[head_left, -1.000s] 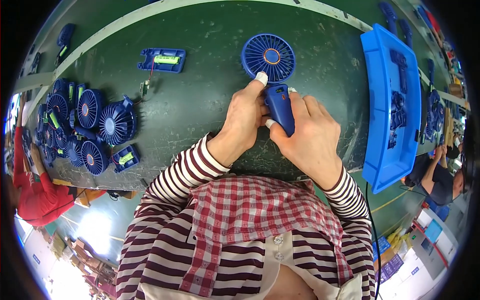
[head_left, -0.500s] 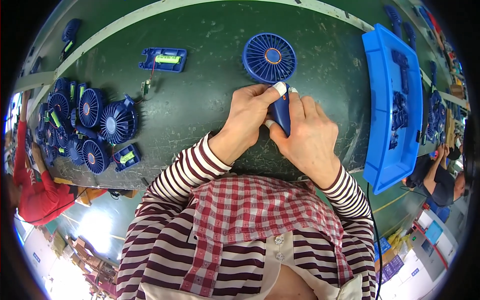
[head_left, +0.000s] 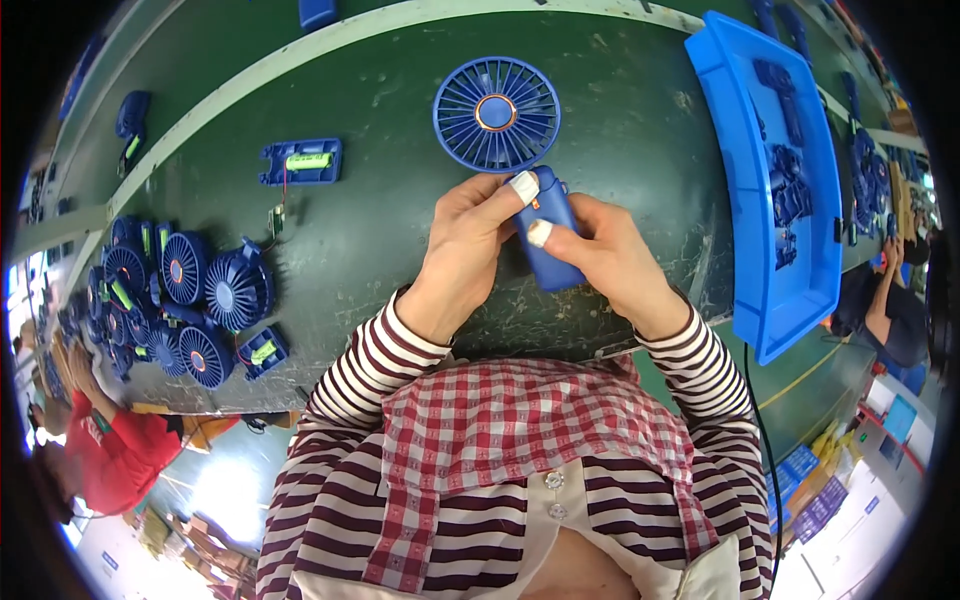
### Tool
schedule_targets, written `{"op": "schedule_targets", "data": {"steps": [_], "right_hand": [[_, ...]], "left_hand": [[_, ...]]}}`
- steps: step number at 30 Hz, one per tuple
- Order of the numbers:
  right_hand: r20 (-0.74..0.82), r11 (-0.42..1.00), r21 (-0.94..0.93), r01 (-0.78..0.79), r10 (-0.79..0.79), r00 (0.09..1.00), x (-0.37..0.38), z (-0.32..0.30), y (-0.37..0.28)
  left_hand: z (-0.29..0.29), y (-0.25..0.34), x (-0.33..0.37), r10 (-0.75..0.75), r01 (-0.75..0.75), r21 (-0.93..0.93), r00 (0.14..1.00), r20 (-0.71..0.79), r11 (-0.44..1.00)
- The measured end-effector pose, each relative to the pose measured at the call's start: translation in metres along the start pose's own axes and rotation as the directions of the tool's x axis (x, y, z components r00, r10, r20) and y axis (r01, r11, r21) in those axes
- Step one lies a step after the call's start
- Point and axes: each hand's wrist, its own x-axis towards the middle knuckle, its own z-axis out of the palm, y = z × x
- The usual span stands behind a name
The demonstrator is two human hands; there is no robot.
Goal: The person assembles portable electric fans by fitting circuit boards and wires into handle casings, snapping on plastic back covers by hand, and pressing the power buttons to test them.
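Two bare hands meet at the upper centre of the frame, both holding one blue handle [head_left: 553,262] above a dark green tabletop [head_left: 630,130]. The left hand [head_left: 468,240] is curled nearly closed on the handle's upper left edge, its white-wrapped thumb lying across the front beside a small orange mark. The right hand [head_left: 622,262] is bent partway closed around the right side, its thumb, also tipped with white, flat on the front face, its other fingers mostly hidden behind. Just above the handle sits a round blue fan head [head_left: 497,113] with an orange ring at its hub; fingers hide where the two meet, so whether they are joined cannot be told. Left of it, an open blue casing [head_left: 331,174] holds a green battery [head_left: 308,161], with a small circuit board [head_left: 277,220] near its lower left corner. A cluster of blue fans [head_left: 183,268] crowds the left of the frame. At the upper right, a bright blue tray [head_left: 718,120] contains dark blue parts [head_left: 790,195]. A person in red [head_left: 120,445] shows at the lower left, another in dark clothing [head_left: 880,300] at the right edge.
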Motion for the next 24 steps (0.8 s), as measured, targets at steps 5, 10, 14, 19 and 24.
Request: {"op": "schedule_targets", "data": {"steps": [5, 10, 14, 19, 24], "right_hand": [[0.092, 0.961, 0.275, -0.011, -0.015, 0.996, 0.0, 0.004, 0.0], [0.087, 0.971, 0.238, 0.016, -0.037, 0.995, -0.002, 0.004, 0.006], [0.073, 0.979, 0.205, 0.017, -0.032, 0.997, -0.005, 0.004, 0.006], [0.006, 0.985, 0.159, 0.067, -0.069, 0.998, -0.005, 0.006, -0.003], [-0.096, 0.976, 0.149, 0.157, -0.144, 0.985, 0.002, 0.007, -0.003]], "left_hand": [[-0.002, 0.003, -0.002, 0.057, -0.065, 0.065, 0.991, 0.124, 0.996], [0.0, 0.002, -0.005, 0.099, -0.108, 0.057, 0.986, 0.132, 0.993], [0.0, 0.001, -0.008, 0.129, -0.139, 0.058, 0.98, 0.149, 0.989], [0.008, 0.003, -0.006, 0.137, -0.138, 0.003, 0.983, 0.121, 0.99], [0.008, 0.005, 0.001, 0.209, -0.227, 0.079, 0.959, 0.193, 0.971]]}}
